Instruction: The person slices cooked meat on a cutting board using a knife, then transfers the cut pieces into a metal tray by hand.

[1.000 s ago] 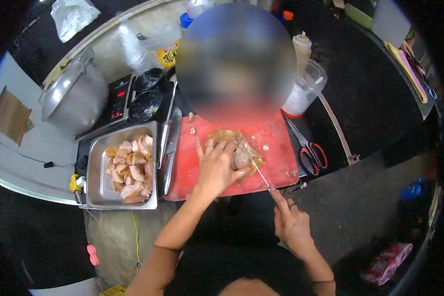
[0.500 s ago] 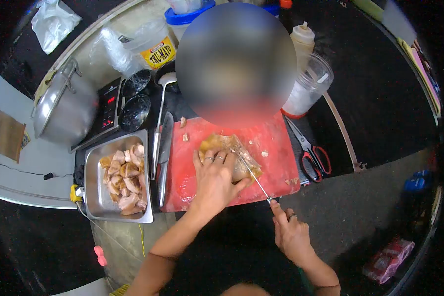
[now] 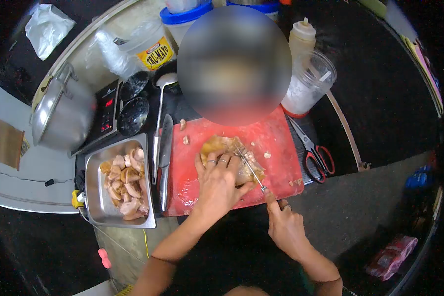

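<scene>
On the red cutting board (image 3: 182, 167) lies a flat piece of meat (image 3: 217, 143) with yellowish skin. My left hand (image 3: 219, 183) rests on it, fingers spread and pressing it down. My right hand (image 3: 285, 224) is closed round the handle of a knife (image 3: 249, 167), whose thin blade lies across the meat, just right of my left fingers. Small meat scraps (image 3: 186, 140) are scattered on the board. Left of the board, a metal tray (image 3: 94, 209) holds several chunks of meat (image 3: 126, 182).
A second knife (image 3: 165, 158) and a ladle (image 3: 158, 128) lie between tray and board. Scissors (image 3: 313, 150) are at the board's right, below a clear container (image 3: 308, 86). Behind the tray stand a pot (image 3: 64, 116) and a cooker (image 3: 106, 113). A blurred circle hides the back centre.
The view has shifted, so the board and tray appear lower. My right hand and the knife have moved back and forth slightly across the meat; my left hand stays on it.
</scene>
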